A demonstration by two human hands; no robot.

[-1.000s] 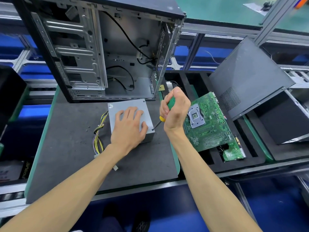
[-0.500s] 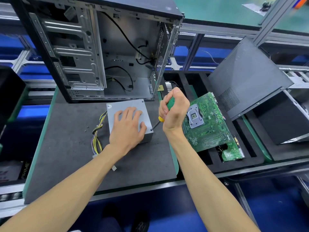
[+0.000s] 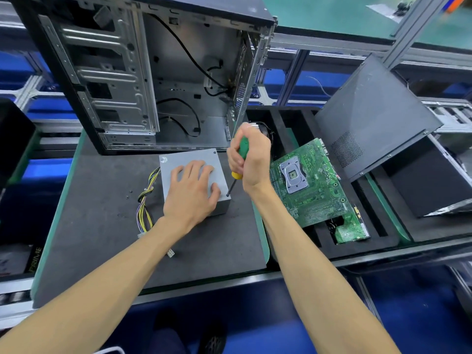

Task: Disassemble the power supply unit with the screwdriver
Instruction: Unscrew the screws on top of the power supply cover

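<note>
While pressed flat on the grey power supply unit [image 3: 190, 159], left hand [image 3: 192, 192] with fingers straight and spread, thumb near the box's near-right corner. Right hand [image 3: 251, 159] wrapped tight round the green-and-yellow screwdriver [image 3: 238, 162], shaft slanting down-left, tip set on the top face right at that near-right corner, just beside the thumb. Resting on the dark foam mat [image 3: 102, 238], close in front of the open computer case [image 3: 143, 72], only a narrow strip of mat between box and case. Yellow and black cable bundle [image 3: 145, 200] trailing off the unit's left side, toward the mat's near edge; white connector [image 3: 170, 253] lying by the left forearm. Small loose screws [image 3: 129, 194] left of the cables, with open mat beyond toward the green border. Right of the mat's edge, green motherboard [image 3: 311, 185] tilted in a black foam tray [image 3: 378, 241], close to the right wrist. Black side panel [image 3: 370, 111] leaning farther right.
</note>
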